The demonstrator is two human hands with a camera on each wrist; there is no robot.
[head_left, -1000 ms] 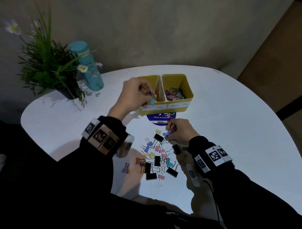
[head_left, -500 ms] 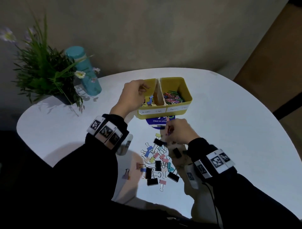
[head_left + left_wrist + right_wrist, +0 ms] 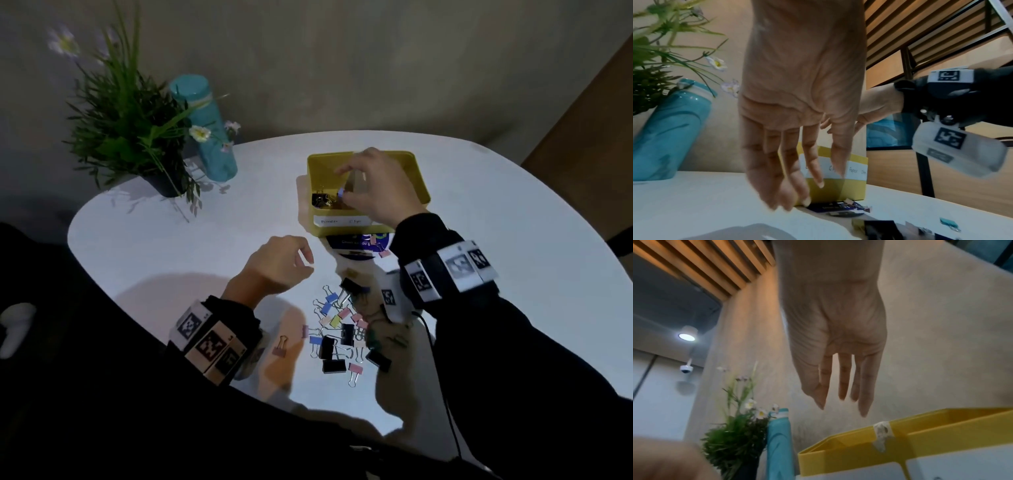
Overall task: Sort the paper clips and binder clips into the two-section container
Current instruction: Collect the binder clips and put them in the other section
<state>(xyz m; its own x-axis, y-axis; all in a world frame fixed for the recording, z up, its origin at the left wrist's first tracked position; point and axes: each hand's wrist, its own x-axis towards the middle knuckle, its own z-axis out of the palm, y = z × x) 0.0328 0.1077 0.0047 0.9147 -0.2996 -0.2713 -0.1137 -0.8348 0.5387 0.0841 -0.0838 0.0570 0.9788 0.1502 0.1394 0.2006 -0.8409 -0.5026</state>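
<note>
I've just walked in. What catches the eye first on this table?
The yellow two-section container at the table's far side, with the right hand over it. Nearer, a scatter of colourful binder clips lies on the white table, the left hand beside it. A potted plant stands far left.

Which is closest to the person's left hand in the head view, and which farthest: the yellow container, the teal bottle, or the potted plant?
From the left hand, as seen in the head view:
1. Yellow container, just beyond the hand and to its right, with the right hand over it.
2. Teal bottle, farther back and to the left, near the table's edge.
3. Potted plant, farthest left, just past the bottle.
</note>
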